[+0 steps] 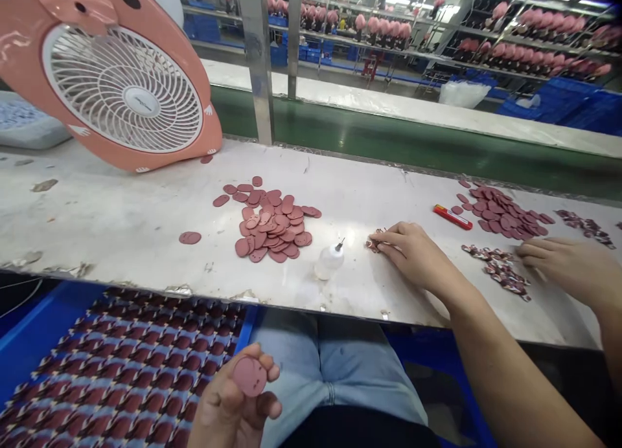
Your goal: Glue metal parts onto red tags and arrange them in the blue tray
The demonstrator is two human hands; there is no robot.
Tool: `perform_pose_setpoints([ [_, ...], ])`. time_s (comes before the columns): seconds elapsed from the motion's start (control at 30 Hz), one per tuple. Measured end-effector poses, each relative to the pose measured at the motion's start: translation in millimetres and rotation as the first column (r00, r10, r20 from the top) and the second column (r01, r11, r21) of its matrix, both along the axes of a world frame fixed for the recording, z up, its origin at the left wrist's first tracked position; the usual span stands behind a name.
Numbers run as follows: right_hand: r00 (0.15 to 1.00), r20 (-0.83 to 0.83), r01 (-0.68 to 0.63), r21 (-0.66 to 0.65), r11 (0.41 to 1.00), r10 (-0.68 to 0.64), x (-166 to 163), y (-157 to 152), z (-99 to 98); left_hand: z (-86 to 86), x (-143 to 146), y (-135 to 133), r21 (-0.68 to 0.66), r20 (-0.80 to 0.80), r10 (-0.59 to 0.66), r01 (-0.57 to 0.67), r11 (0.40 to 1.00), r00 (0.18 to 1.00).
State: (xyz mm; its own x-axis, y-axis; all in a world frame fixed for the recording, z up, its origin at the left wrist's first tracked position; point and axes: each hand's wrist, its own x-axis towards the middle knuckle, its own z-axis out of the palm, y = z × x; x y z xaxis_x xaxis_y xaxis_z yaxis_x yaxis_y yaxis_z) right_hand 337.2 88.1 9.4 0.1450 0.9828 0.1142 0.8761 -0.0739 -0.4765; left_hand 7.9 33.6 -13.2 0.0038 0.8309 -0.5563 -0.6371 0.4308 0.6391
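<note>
L hand [226, 406]: nearer than the tabletop edge, over the lap; thumb + fingers in a narrow grip, holding a dusty-red, flat, round-looking disc [250, 376].
Disc tilt: marked face twd camera; tilted, so can't tell its long axis.
R hand [420, 254]: comes in from 4 o'clock, fingertips bunched low on the white tabletop [121, 241], at small brown-and-white bits [374, 242]; pinched or just touched, can't tell.
Bits: right at R fingertips (partly covered, so no long axis to read); from L hand approx 1–2 o'clock, well apart. R hand is by far the nearer.
Translucent plastic bottle w/ thin needle tip [329, 265]: abt 8 o'clock from R fingertips, 1 o'clock from L hand; nobody's touching it; needle pts to 1 o'clock.
Heap of dusty-red oval discs [275, 224]: 10 o'clock from bottle.
Co-worker's hand [568, 263]: 3 o'clock from R hand, beside a similar brown-and-white pile [505, 276].
</note>
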Motion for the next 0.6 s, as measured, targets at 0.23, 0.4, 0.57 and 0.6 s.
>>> perform_pose_setpoints([
  [0.23, 0.980, -0.196, 0.059, 0.125, 0.990, -0.033, -14.5, -29.6, 0.4, 19.3, 6.4, -7.3, -0.088, 0.017, -0.098, 0.099, 0.991, 0.995],
  [0.4, 0.873, -0.480, -0.041, 0.111, 0.993, 0.090, -73.6, -64.5, 14.9, 25.8, 8.8, -13.5, -0.116, 0.096, -0.250, 0.260, 0.958, 0.963],
  [0.57, 0.616, -0.702, -0.431, 0.080, 0.899, 0.358, -126.7, -72.8, 35.4, 17.2, 6.2, -17.1, 0.012, 0.197, -0.425, 0.431, 0.902, 0.883],
  [0.6, 0.596, -0.704, -0.471, 0.084, 0.878, 0.387, -131.3, -71.7, 36.7, 15.3, 5.1, -17.8, 0.041, 0.200, -0.447, 0.449, 0.893, 0.872],
])
